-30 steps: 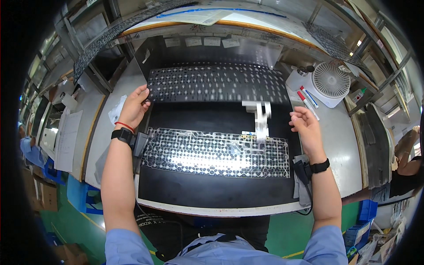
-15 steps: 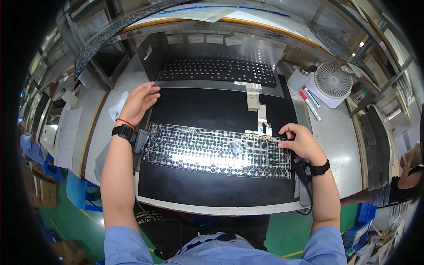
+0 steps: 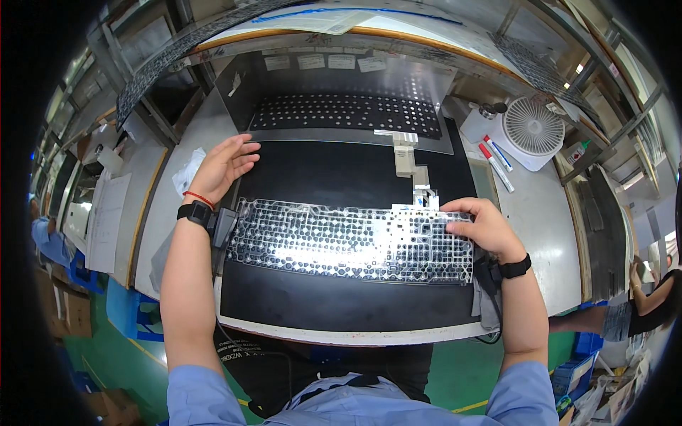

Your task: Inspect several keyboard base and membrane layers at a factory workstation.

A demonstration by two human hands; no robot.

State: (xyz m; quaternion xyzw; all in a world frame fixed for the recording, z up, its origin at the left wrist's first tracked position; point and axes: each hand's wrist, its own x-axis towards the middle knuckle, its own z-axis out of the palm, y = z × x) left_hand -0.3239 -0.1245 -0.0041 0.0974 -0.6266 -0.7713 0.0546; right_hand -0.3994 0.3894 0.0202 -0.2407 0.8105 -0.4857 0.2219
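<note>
A clear keyboard membrane sheet [image 3: 320, 245], patterned with rows of round and square marks, lies across a black mat [image 3: 334, 302]. At its upper right edge my right hand [image 3: 483, 227] is closed, thumb and forefinger pinching the sheet, and that end looks slightly raised. My left hand [image 3: 226, 162] hovers above the mat's far left part, fingers stretched out and holding nothing. From the membrane's top edge a pale flat tail [image 3: 420, 186] runs away from me, partly bordered by a beige taped piece [image 3: 404, 160].
Behind the mat stands a transparent panel [image 3: 334, 82] with a black perforated strip [image 3: 341, 113] at its foot. To the right are a white fan [image 3: 534, 128], a red marker [image 3: 495, 167] and a blue marker [image 3: 499, 153]. Crumpled clear plastic [image 3: 190, 169] sits at the left.
My right hand has taken a fuller hold of the membrane's edge; the sheet's right end has shifted slightly right and up, and its reflections differ. My left hand is nearly still.
</note>
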